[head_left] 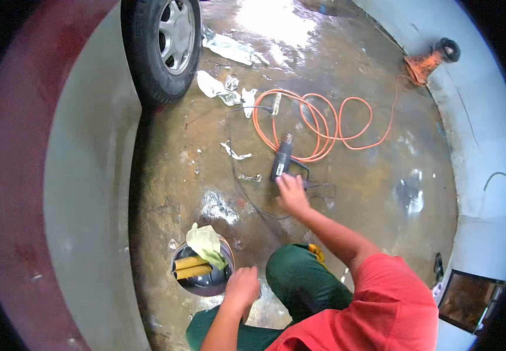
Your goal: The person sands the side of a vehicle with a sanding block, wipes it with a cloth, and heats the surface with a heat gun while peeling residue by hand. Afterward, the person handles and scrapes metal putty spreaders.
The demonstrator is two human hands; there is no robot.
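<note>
A black heat gun (281, 162) with a metal nozzle lies on the wet floor, nozzle pointing away from me. My right hand (292, 196) is at its rear end, fingers stretched out and apart, overlapping the housing; whether they press on it I cannot tell. My left hand (243, 286) is closed beside the rim of a bucket (230, 245), and its palm side is hidden, so anything inside it does not show. In the bucket are two yellow rolled pieces (192, 267) on something dark, with a pale yellow-green cloth (205, 241) draped over the edge.
A coiled orange extension cord (323, 137) runs to an orange object (422, 69) by the right wall. The gun's dark cable (233, 164) loops over the floor. Crumpled white scraps (216, 88) lie near a car wheel (174, 44). The car's side panel (89, 175) borders the left.
</note>
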